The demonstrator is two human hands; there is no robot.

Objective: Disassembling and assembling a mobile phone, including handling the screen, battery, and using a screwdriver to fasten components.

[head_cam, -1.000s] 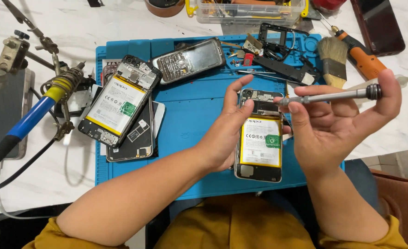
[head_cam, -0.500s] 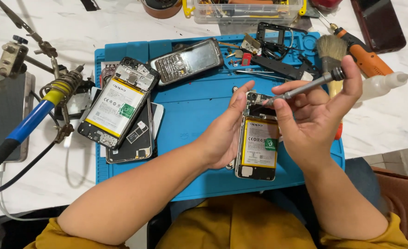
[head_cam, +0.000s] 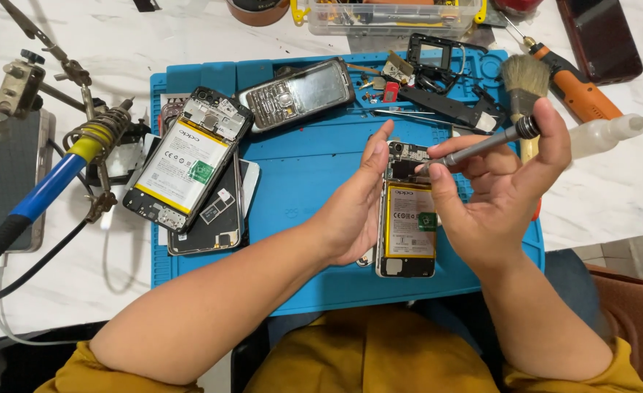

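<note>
Left hand [head_cam: 354, 211] gripping opened phone [head_cam: 407, 218], covering its left edge. Right hand [head_cam: 492, 189] pinching screwdriver [head_cam: 481, 143]; tip hard to make out. Handle swung lower than half a second earlier.

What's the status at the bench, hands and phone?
Left hand steadies opened phone on blue mat. Right hand holds screwdriver, tip at phone's top. Nothing blocking.

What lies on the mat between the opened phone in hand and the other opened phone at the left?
Head view: only bare blue mat separates the held phone from the left phone; the left hand grips the held phone's near edge.
</note>
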